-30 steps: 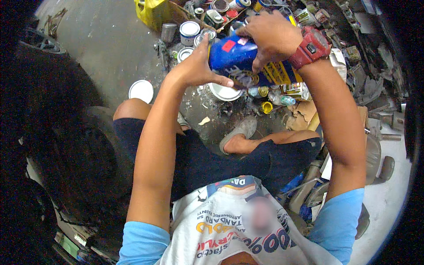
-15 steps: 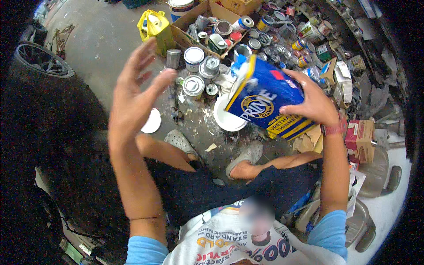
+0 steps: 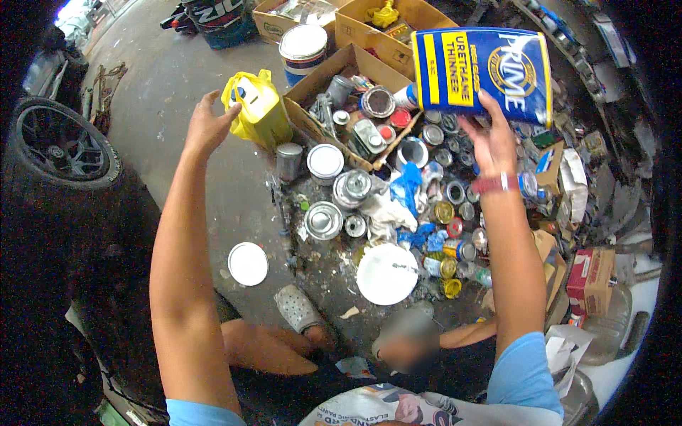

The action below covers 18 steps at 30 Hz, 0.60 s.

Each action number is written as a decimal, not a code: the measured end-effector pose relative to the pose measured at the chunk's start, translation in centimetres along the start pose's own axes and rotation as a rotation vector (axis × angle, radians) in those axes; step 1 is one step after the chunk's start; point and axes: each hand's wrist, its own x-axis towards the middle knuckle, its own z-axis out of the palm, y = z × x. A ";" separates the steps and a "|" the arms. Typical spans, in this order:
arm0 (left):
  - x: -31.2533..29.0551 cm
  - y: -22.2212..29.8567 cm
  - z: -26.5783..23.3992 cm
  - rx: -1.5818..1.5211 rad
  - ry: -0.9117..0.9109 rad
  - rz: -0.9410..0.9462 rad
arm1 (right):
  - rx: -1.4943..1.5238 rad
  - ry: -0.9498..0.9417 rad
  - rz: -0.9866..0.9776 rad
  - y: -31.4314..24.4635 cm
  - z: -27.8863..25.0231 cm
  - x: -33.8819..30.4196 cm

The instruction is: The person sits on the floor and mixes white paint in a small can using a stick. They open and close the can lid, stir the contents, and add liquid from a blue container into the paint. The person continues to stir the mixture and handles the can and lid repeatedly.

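Observation:
My right hand [image 3: 491,142] grips a blue and yellow rectangular thinner can [image 3: 444,74] by its near edge, one digit lying across the printed face. The can is turned on its side above the far right clutter; what is under it is hidden. Over at the left, my left hand [image 3: 211,124] reaches out with thumb and fingers apart. Its thumb is at the side of a yellow plastic bag [image 3: 266,121], which has a container in it. Whether the thumb touches the bag I cannot tell.
An open cardboard box [image 3: 302,121] of cans stands beside the bag, with a paint pail [image 3: 303,46] behind it. Lidded tins [image 3: 325,162], rags [image 3: 406,188] and a white round tub [image 3: 387,277] lie nearer. A wheel [image 3: 67,142] is at left, a white lid [image 3: 248,264] on the floor.
My right hand has carried the thinner can away from me, farther up and right, turning it. My left hand has stretched forward to beside the yellow bag. The view has tilted farther out.

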 end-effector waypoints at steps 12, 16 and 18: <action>9.1 -1.1 6.7 0.319 0.098 -0.075 | -0.232 -0.492 0.074 7.6 12.9 17.4; 9.9 -2.1 6.5 -0.168 0.019 -0.211 | -0.532 -0.816 0.049 8.6 8.8 4.2; 9.9 -2.8 5.9 -0.289 0.021 -0.207 | -0.644 -0.833 0.109 7.9 5.5 -2.9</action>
